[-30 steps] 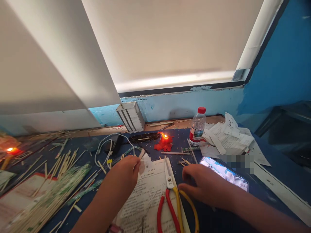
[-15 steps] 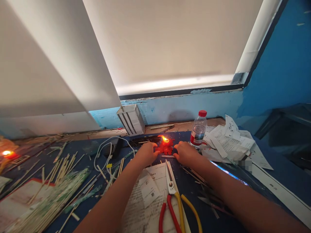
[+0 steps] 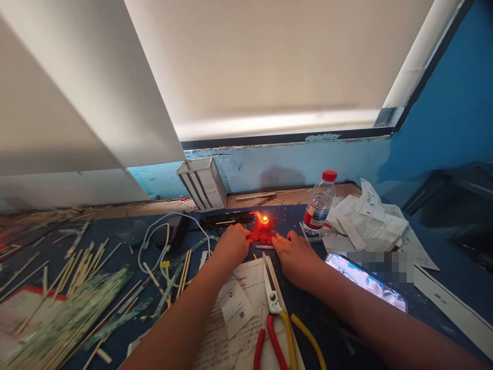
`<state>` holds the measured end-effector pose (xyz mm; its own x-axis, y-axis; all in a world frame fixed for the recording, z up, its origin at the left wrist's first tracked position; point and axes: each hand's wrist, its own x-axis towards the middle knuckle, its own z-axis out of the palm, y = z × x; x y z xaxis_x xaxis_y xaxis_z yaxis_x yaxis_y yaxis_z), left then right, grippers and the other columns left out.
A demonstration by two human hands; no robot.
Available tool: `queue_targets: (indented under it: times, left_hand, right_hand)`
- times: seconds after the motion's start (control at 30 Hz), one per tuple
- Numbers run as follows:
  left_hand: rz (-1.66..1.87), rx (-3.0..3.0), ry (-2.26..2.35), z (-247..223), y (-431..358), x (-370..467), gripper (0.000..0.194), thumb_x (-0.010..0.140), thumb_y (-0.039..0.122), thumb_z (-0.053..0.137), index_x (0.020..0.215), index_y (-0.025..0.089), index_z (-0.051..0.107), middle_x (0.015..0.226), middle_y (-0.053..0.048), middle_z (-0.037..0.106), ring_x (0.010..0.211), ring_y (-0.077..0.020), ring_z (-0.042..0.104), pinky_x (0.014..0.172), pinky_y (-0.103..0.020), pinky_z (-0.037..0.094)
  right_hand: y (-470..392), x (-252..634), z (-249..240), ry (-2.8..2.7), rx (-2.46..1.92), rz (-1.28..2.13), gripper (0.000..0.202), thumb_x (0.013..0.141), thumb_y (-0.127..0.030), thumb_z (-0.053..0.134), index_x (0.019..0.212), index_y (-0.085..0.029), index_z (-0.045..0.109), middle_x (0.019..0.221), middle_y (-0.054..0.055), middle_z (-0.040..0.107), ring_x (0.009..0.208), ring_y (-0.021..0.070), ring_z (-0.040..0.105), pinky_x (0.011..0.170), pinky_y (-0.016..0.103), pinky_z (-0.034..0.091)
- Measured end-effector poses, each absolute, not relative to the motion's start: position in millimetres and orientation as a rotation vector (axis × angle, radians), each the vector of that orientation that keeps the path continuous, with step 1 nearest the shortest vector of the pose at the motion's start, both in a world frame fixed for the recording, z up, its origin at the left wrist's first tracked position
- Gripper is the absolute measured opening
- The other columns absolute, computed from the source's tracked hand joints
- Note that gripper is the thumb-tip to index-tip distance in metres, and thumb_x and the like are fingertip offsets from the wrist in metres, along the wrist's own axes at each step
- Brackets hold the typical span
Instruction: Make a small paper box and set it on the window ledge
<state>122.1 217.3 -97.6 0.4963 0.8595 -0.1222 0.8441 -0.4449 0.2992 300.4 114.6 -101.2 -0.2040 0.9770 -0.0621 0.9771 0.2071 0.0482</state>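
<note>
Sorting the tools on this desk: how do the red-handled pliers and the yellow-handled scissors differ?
The scissors show their full pale blades, pointing toward the candle; the pliers show only handles, cut off by the picture's edge. Scissors handles are yellow, pliers handles red. Both lie on the printed paper, side by side.

Whatever both hands pinch beside the lit red candle (image 3: 263,229) is too small to tell. At five o'clock, the scissors (image 3: 278,317) handles run off frame; phone (image 3: 365,281) partly blurred.

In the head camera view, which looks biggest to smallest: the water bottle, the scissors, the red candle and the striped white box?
1. Scissors, though nearest the camera
2. Striped white box
3. Water bottle, close to the box
4. Red candle
</note>
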Motion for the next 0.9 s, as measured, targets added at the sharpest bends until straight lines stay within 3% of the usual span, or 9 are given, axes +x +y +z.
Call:
queue_targets:
  times: [0.5,0.9]
  left_hand:
    - [0.003,2.447,1.339,-95,208,114,0.031,0.100,0.035,0.067,0.128,0.019,0.066,0.131,-0.011,0.068,0.110,-0.0266,0.070,0.093,-0.049,0.060]
    - [-0.019,2.518,1.168,-94,193,116,0.042,0.100,0.032,0.068,0.140,0.021,0.060,0.151,-0.013,0.057,0.132,-0.0337,0.059,0.109,-0.059,0.050]
  right_hand:
    - [112,300,-103,2.411,1.917,0.021,0.034,0.103,-0.032,0.067,0.134,-0.018,0.064,0.135,0.011,0.065,0.113,0.0274,0.068,0.093,0.048,0.060]
    - [111,299,-102,2.415,1.913,0.019,0.034,0.103,-0.033,0.067,0.134,-0.019,0.063,0.135,0.011,0.065,0.112,0.0272,0.069,0.092,0.048,0.060]
